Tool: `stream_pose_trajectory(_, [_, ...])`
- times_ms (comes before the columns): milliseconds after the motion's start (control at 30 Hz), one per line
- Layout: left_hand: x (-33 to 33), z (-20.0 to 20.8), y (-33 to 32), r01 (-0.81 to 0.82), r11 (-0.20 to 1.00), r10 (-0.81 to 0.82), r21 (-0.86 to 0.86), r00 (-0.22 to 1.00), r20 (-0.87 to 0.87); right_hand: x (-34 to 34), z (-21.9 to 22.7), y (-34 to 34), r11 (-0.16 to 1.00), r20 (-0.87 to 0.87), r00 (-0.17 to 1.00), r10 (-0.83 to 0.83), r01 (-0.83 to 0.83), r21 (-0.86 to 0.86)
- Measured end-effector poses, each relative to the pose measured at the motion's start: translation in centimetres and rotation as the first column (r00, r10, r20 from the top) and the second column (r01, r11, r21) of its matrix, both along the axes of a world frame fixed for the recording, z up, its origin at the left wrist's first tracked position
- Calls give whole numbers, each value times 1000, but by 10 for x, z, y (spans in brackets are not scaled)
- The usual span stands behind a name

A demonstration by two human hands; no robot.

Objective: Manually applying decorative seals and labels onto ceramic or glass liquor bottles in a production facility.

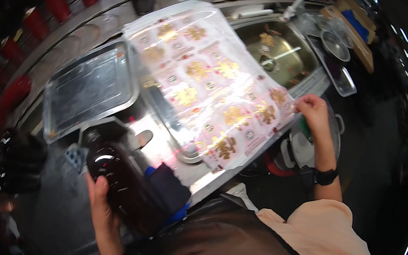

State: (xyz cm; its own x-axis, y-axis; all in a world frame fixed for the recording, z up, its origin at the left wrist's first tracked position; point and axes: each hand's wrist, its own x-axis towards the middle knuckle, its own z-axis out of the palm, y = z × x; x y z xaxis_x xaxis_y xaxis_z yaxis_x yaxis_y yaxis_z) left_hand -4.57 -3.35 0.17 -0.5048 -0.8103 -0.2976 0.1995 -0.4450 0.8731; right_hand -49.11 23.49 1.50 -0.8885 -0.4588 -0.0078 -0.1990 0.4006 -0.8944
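Note:
My right hand (313,110) pinches the near right corner of a clear plastic sheet (231,97) printed in pink and gold. The sheet lies across a long metal tray (186,151), covering most of it. My left hand (101,207) is raised along the left side of a big dark bottle (123,185). Its thumb overlaps the bottle's edge and a finger stretches upward; the other fingers are mostly hidden. A patterned blue and white item (76,157) is just beyond that hand. Dark and blue cloths (166,186) lie right of the bottle.
An empty-looking metal tray (87,94) sits at the far left. At the right is a metal sink (296,59) with a faucet (301,1) and scraps inside. Red cups (57,6) line the back. A white lidded pot (303,147) stands below the counter's edge.

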Motion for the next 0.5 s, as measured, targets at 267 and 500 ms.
stream_pose_trajectory(267, [3,16,0,-46,994,44,-101,999,-24,100,66,-119,899,353,846,401,-287,-332])
stream_pose_trajectory(500, [40,44,5,-245,909,253,-339,967,-21,224,99,-190,628,360,567,741,-395,-670])
